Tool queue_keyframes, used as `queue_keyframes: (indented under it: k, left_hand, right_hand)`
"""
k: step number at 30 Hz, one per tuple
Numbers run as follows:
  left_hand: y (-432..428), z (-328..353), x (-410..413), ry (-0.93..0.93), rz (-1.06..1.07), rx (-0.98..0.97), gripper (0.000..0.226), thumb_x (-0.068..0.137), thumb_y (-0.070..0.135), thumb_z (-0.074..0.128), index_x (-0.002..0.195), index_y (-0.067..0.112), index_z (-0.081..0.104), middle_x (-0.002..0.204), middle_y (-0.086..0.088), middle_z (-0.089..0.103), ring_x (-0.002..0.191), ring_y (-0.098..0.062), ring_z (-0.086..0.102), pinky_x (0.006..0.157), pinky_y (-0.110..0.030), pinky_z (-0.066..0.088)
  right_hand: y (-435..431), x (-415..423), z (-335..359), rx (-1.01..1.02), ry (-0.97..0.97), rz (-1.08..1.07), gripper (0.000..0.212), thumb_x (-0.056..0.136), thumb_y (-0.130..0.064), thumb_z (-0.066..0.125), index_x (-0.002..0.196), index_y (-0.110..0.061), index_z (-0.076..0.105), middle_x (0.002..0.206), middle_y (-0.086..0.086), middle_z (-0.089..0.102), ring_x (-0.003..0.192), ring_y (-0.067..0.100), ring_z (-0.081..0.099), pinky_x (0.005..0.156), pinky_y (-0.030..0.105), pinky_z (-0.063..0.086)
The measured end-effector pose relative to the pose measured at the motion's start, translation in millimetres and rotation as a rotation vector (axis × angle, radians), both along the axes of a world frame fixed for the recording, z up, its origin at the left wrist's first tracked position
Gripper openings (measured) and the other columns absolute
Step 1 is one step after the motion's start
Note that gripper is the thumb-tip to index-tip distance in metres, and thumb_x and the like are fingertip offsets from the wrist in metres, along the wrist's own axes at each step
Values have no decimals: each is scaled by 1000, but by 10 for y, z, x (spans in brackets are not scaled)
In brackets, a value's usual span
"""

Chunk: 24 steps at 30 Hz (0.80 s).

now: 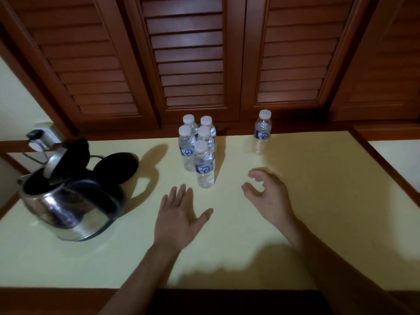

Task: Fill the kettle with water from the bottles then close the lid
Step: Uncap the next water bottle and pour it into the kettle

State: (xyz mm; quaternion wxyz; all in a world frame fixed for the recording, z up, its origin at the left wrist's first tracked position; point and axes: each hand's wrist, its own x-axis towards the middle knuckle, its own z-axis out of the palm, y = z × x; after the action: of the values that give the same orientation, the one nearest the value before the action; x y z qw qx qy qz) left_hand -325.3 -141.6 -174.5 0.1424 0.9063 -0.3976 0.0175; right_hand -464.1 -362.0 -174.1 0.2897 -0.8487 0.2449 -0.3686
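A steel kettle with a black handle stands at the left of the pale yellow table, its lid tipped up and open. Several capped water bottles are clustered at the table's middle back; the nearest bottle stands just beyond my fingers. One more capped bottle stands alone to the right. My left hand hovers flat with spread fingers in front of the cluster. My right hand is curled but empty, right of the nearest bottle.
The kettle's round black base lies behind the kettle, its cord running to a wall socket at far left. Brown louvred wooden doors rise behind the table. A dark wooden edge borders the table's near side.
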Motion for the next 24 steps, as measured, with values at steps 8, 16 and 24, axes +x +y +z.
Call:
queue_keyframes:
  k: [8,16,24]
  left_hand:
    - [8,104,17,66,17,102,95,88,85,22,161,25,14,170,2,5,157,-20,-6,127,-43,-2]
    - [49,150,7,100,15,47,93,88,81,32,159,23,22,170,1,13,157,-20,-2,127,-42,-2]
    - [125,231,-32,277,9,-414,85,75,65,76,146,27,47,144,20,54,132,0,49,108,-13,30]
  right_hand:
    - [491,636,645,29,-53,91,56,75,-49,78,120,-25,55,112,-11,66,98,13,60,81,28,49]
    - [638,1015,685,-13,7,-8,46,73,-43,77,105,-14,62,94,2,68,89,23,61,67,26,36]
    - [834,668,901,91,134,-3,31,66,-49,75,81,-28,58,74,-13,66,68,-1,60,56,17,40]
